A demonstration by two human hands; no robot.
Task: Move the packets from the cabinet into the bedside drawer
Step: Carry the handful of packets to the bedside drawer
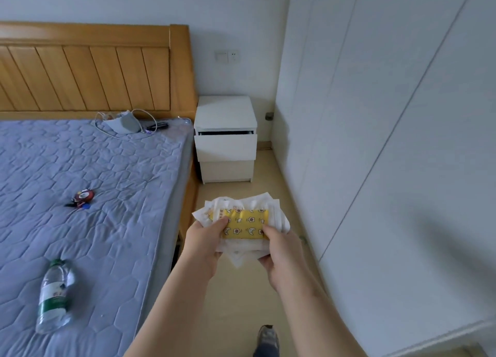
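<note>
A stack of packets [245,223], white-edged with a yellow patterned one on top, is held between both hands above the floor. My left hand [202,245] grips its left side, thumb on top. My right hand [280,254] grips the right side. Ahead stands the white bedside table [225,109], its top drawer [225,148] pulled slightly open with a dark gap showing. The white cabinet [389,141] fills the right side, its doors closed.
A bed with a blue quilted mattress [80,182] and wooden headboard lies to the left. On it are a water bottle [55,295], a small red toy [81,197], and cables with a pouch [124,123]. A narrow floor strip runs between bed and cabinet.
</note>
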